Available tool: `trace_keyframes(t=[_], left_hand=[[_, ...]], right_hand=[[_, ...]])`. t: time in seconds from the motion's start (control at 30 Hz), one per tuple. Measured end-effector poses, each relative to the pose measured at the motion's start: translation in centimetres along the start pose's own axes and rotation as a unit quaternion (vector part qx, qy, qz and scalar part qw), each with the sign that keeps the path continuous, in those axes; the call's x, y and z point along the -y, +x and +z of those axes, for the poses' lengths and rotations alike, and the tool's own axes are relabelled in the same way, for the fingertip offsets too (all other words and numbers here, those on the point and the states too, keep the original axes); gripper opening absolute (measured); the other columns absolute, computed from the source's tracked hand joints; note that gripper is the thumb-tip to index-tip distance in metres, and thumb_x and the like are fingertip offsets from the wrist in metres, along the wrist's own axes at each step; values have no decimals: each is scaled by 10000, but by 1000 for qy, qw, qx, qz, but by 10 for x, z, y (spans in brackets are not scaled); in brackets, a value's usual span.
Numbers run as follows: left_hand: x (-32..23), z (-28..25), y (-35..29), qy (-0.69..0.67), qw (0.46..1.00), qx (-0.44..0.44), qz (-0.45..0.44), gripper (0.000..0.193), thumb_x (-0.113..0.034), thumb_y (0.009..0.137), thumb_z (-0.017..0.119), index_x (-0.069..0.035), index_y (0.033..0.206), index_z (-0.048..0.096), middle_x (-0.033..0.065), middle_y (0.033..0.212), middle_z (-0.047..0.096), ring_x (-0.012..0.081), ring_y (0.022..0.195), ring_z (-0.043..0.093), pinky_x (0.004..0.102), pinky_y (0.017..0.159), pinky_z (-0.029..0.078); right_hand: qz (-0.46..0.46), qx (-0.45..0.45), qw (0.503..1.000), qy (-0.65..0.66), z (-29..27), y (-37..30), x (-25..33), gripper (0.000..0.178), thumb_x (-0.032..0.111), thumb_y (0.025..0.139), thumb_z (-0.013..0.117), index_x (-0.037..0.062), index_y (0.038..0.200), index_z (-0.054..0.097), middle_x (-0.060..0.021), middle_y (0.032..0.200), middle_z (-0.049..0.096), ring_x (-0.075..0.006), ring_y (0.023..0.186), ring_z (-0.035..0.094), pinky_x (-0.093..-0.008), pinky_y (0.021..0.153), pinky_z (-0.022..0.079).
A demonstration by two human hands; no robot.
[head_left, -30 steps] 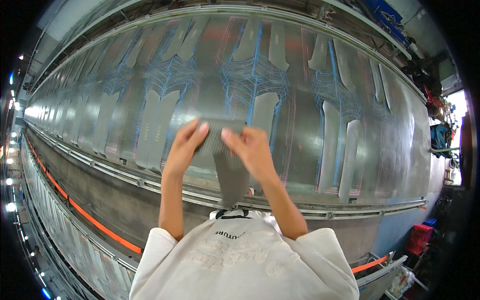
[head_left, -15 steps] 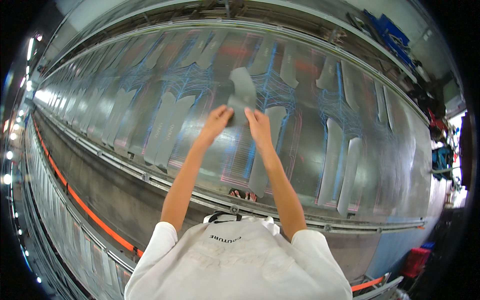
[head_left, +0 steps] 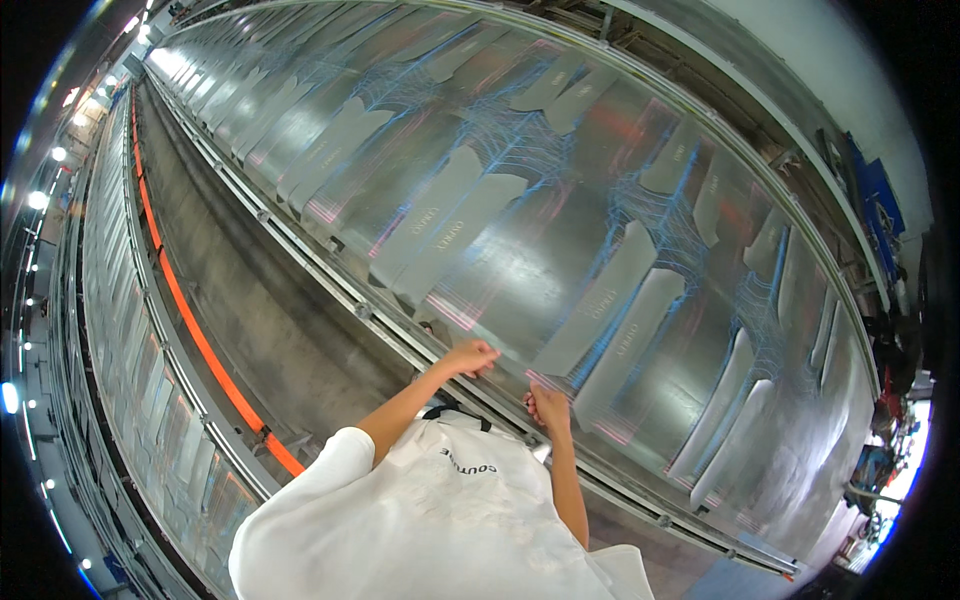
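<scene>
Left hand (head_left: 468,358), right hand (head_left: 548,406) curled (near rail (head_left: 363,311)).

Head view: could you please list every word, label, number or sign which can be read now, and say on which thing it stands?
I leave the wording uncopied; the places are these:
White shirt: one dark printed word in capitals.
Nearer grey pieces: small pale lettering on several.
Farther grey pieces: pale marks, too small to read.
I can make out no number or sign.
</scene>
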State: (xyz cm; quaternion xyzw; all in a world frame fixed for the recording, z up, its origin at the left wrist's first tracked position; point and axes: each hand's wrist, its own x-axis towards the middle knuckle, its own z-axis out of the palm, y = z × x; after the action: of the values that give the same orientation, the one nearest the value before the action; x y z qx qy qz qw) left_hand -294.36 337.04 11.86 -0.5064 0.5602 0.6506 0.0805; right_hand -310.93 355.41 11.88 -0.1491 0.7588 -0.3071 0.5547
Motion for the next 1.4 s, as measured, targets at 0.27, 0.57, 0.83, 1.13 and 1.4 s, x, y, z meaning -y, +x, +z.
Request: trace_keyframes(t=[0.27,0.57,0.83,1.13,1.4], left_hand=[[42,-191,4,-216,943,-254,-8,444,-257,812,640,36,1099,468,137,999,554,200,626,611,350,491,554],[29,-256,32,-239,963,26,-119,280,-259,844,618,-73,685,482,-15,545,409,67,429,370,234,353,261],[0,-272,20,-199,968,142,-50,318,-330,911,478,-114,681,439,-42,535,364,81,414,314,251,381,234],[-115,-275,-27,-115,981,90,125,402,-344,938,434,-53,661,466,-14,519,388,97,440,368,290,408,313],[-147,-279,-44,-42,986,46,152,435,-288,950,443,-17,615,393,2,525,333,93,521,310,302,467,272]], right_hand=[[33,123,948,292,175,36,143,430,419,894,511,6,994,579,-84,901,649,-152,653,613,-263,493,450],[168,88,896,400,274,70,202,473,531,807,608,77,929,555,-18,709,534,-119,529,492,-221,412,358],[50,-51,954,293,279,68,232,285,360,880,554,116,746,493,11,569,462,-80,475,404,-225,392,286],[-62,-168,922,343,231,7,334,276,307,881,562,145,677,468,70,554,380,-39,470,375,-193,410,236],[1,-148,917,371,215,-11,371,277,320,897,564,131,703,500,88,579,399,-28,549,395,-195,505,313]])
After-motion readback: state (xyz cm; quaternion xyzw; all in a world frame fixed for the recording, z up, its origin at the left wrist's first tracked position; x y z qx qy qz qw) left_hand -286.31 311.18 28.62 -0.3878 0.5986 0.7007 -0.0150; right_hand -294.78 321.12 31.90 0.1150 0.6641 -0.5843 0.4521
